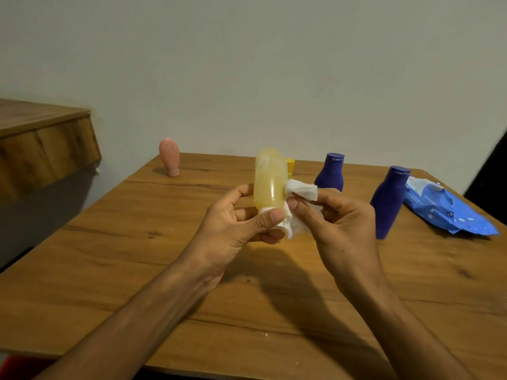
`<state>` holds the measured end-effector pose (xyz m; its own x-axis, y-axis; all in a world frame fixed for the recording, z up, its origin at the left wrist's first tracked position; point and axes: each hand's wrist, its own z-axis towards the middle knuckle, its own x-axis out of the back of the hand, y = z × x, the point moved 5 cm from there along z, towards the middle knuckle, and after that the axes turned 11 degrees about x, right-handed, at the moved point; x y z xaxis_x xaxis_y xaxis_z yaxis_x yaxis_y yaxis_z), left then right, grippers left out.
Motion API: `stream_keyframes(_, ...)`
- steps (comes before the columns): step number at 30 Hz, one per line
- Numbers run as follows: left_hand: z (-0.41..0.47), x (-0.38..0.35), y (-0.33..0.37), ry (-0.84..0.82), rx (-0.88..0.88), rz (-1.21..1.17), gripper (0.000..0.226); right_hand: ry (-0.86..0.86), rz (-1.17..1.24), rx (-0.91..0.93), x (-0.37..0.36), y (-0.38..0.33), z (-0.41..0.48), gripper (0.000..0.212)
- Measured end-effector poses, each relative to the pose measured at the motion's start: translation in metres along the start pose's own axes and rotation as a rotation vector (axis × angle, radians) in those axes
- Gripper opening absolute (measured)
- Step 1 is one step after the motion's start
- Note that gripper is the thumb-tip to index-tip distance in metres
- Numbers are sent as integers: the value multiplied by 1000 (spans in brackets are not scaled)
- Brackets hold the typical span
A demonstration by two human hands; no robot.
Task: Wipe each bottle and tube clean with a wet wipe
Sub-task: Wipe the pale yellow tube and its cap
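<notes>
left hand curls thumb and fingers round the cap end of the yellow bottle, holding it inverted above the tabletop so every side is reachable; right hand, wrist bent inward, pinches the wet wipe against the bottle's flank. pink tube, far blue bottle and near blue bottle stand behind, apparently awaiting their turn.

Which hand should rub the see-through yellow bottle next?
Probably the right. The right hand pinches the crumpled white wet wipe against the side of the translucent yellow plastic bottle, while the left hand is busy gripping the bottle's lower end.
</notes>
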<state>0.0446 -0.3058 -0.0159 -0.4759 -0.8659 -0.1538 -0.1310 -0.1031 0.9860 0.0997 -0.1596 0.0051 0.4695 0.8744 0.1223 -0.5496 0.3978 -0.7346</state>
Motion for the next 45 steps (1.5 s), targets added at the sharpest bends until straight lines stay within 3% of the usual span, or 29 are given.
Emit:
stream_keyframes(4,1,0,0,-20,-1,11,69,-14,-23,59,2,1,1,27)
stream_keyframes(9,1,-5,-12,-90,36,45,78,-142,-180,344,2,-7,2,15)
stream_keyframes(13,1,-13,-22,-131,56,79,70,-51,-232,338,10,1,7,17)
stream_keyframes(17,5,-14,-26,-152,60,73,60,-179,-259,455,5,-1,-1,17)
stream_keyframes(22,5,-14,-25,-140,37,146,56,-98,-324,463,11,2,2,15)
stream_keyframes(26,8,-10,-26,-110,-11,215,53,-311,-384,559,-1,0,-9,17)
stream_keyframes(31,5,-13,-25,-119,-65,308,47,-141,-476,591,3,-1,-9,24)
stream_keyframes(36,4,-12,-29,-62,-100,365,52,-368,-543,676,-10,1,-18,22)
stream_keyframes(40,4,-16,-33,-96,-63,407,61,-82,-565,634,9,0,-7,18)
stream_keyframes(42,3,-17,-35,-114,-49,394,61,-28,-539,603,14,-1,-6,18)
stream_keyframes(45,5,-15,-31,-83,-93,396,53,-267,-540,654,-2,0,-17,17)
